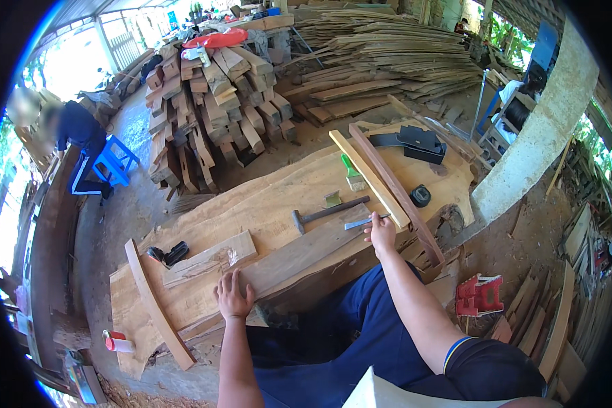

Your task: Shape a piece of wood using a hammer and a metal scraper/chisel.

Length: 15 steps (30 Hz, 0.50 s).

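Observation:
My left hand (232,296) lies with its fingers spread at the left end of a long greyish-brown plank (313,246) on the slab-top workbench. Pinched in my right hand (381,235) is a slim silver chisel (358,223), its flat end pointing left above the plank's right part. A hammer (330,213) with a dark handle rests just beyond the plank. Behind it are a small olive-green piece (332,199) and a green-handled brush (353,175). Two long wooden strips, one pale (370,178) and one reddish (396,189), lie close to my right hand.
A board with a knot (211,258), a black tool (173,254), a curved strip (155,304) and a red-and-white can (118,342) occupy the left side. Farther right sit a black round object (420,196) and black box (423,151). Stacked timber (214,95) stands behind; a person (83,139) is far left.

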Tool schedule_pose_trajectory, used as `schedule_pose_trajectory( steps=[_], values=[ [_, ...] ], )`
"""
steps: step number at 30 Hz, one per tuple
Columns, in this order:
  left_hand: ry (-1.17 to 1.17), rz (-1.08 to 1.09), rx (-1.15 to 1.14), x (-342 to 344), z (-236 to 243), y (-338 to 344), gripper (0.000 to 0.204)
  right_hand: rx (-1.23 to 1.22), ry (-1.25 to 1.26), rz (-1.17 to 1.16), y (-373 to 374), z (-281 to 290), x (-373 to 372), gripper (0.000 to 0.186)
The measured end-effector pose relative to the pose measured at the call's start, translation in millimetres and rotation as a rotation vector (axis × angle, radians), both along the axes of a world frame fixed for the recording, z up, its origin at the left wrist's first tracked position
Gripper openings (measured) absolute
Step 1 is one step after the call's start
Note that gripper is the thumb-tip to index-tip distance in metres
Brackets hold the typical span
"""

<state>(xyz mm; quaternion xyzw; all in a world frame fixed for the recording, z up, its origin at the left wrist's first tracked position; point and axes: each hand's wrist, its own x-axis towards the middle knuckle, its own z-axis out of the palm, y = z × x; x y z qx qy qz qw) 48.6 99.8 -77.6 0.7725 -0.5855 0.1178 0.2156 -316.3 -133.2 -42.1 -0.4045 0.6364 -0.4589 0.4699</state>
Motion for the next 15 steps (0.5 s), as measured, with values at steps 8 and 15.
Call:
schedule_pose_trajectory(
  steps=[8, 15],
  values=[
    [0.002, 0.012, 0.012, -1.9, -5.6, -0.1, 0.056, 0.006, -0.071, 0.024, 3.7, 0.4, -0.7, 0.037],
    [-0.055, -0.012, 0.000, 10.1, -5.9, -5.0, 0.056, -0.003, -0.056, 0.039, -2.0, 4.1, 4.6, 0.032]
  ],
)
